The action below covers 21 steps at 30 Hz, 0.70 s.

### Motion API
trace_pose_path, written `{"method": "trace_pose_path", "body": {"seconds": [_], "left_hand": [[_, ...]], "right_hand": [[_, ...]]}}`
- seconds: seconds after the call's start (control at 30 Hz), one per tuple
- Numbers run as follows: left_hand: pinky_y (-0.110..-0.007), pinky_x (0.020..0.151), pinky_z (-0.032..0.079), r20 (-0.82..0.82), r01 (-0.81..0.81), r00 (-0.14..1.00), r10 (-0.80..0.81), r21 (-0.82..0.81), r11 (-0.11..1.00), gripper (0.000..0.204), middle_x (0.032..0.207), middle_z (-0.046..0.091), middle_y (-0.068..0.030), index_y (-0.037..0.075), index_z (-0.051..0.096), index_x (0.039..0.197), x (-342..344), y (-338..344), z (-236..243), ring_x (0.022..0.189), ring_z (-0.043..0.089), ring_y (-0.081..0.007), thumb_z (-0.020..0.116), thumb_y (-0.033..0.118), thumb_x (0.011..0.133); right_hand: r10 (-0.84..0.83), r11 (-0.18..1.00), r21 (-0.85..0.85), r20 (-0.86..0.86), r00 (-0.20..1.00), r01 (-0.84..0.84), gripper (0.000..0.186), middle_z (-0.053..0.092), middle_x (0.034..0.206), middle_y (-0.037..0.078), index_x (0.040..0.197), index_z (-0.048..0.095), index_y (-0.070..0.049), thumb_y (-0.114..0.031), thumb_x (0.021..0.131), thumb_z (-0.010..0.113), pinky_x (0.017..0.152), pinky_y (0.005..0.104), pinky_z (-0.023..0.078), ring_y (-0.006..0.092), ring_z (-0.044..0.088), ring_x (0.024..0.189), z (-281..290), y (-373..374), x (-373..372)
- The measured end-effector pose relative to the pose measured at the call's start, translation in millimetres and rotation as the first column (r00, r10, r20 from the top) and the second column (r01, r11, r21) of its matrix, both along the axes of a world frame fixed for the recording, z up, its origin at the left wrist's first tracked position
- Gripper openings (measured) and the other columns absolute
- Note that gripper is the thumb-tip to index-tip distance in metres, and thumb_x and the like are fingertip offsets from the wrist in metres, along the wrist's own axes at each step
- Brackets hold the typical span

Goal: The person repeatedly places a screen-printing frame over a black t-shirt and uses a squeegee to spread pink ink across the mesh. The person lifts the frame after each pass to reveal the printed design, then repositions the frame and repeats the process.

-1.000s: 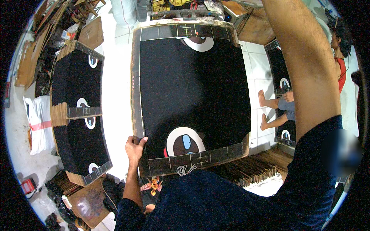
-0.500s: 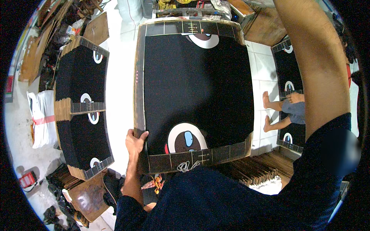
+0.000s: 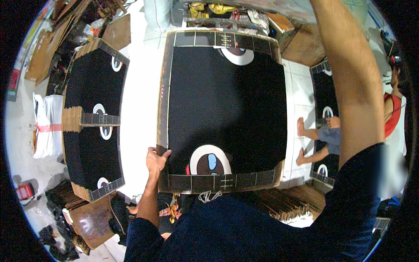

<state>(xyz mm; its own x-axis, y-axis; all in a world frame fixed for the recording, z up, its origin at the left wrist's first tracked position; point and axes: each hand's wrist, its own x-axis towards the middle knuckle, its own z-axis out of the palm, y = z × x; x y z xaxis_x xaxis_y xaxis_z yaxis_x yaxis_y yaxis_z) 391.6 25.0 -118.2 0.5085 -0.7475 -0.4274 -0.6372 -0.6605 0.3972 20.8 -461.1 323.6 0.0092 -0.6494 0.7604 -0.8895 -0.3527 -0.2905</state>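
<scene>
A large board [image 3: 227,182] lies before me, covered with black cloth [image 3: 227,100] printed with partial white-rimmed eyes. One printed eye [image 3: 211,159] is at its near side and another at its far side. Dark strips with white ruled marks run along the near and far edges. My left hand [image 3: 158,160] grips the board's left edge near the close corner, thumb on top and fingers partly hidden below. My right arm [image 3: 349,65] stretches up and forward; its hand is beyond the top of the picture. A pale looped cord [image 3: 210,196] hangs at the board's near edge.
Stacked boards with similar black cloth [image 3: 94,153] stand to the left, beside a white tied bundle [image 3: 47,126]. On the right, another person's bare legs [image 3: 307,155] rest near more such boards [image 3: 323,94]. Upright thin boards [image 3: 283,205] are packed below the near edge.
The whole view has shifted slightly, and the board's far edge sits lower in it. My left hand keeps its hold. More of a person in red shows at the right.
</scene>
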Motion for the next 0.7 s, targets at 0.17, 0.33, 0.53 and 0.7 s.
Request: {"method": "trace_pose_path", "body": {"seconds": [0.17,0.33,0.53,0.7], "left_hand": [[-0.044,0.1,0.051,0.028,0.057,0.998,-0.055,-0.113,0.992,0.079,0.136,0.055,-0.0323,-0.006,0.056,0.125,-12.0,-15.8,4.7,0.125,0.058,-0.041,0.09,0.043,0.073],[-0.049,0.111,0.043,-0.456,-0.11,0.847,-0.273,-0.653,0.749,0.076,0.141,0.054,-0.0242,-0.002,0.046,0.145,-111.0,-105.6,91.3,0.131,0.054,-0.0367,0.078,0.035,0.088],[-0.051,0.11,0.038,-0.967,-0.799,-0.245,0.068,0.241,0.552,0.063,0.136,0.057,-0.0109,0.011,0.052,0.14,-205.1,-196.6,128.7,0.119,0.055,-0.0268,0.055,0.058,0.097],[-0.052,0.111,0.038,-0.939,-0.753,-0.132,0.319,0.304,0.583,0.073,0.143,0.052,-0.018,0.001,0.047,0.146,-200.3,-169.0,47.0,0.13,0.052,-0.0301,0.048,0.057,0.099]], "right_hand": [[0.093,0.99,-0.113,0.074,0.993,-0.084,0.025,0.074,0.105,0.019,0.109,0.072,-0.006,-0.012,0.084,0.07,0.085,0.0454,0.055,0.0399,0.07,0.099,-50.1,58.4,0.5],[0.225,0.943,-0.265,0.072,0.972,-0.199,0.025,0.074,0.112,0.015,0.113,0.071,-0.008,-0.01,0.088,0.071,0.09,0.0408,0.056,0.0354,0.072,0.103,-148.6,128.6,-1.4],[0.298,0.954,-0.043,0.227,0.927,-0.297,0.018,0.072,0.115,0.014,0.114,0.067,-0.01,-0.013,0.096,0.065,0.092,0.0455,0.056,0.0368,0.07,0.107,-289.4,218.3,0.0],[0.324,0.87,0.362,0.093,0.941,-0.336,0.029,0.071,0.113,0.015,0.116,0.067,-0.008,-0.007,0.087,0.066,0.089,0.0462,0.054,0.0385,0.067,0.107,-364.1,157.4,-9.1]]}}
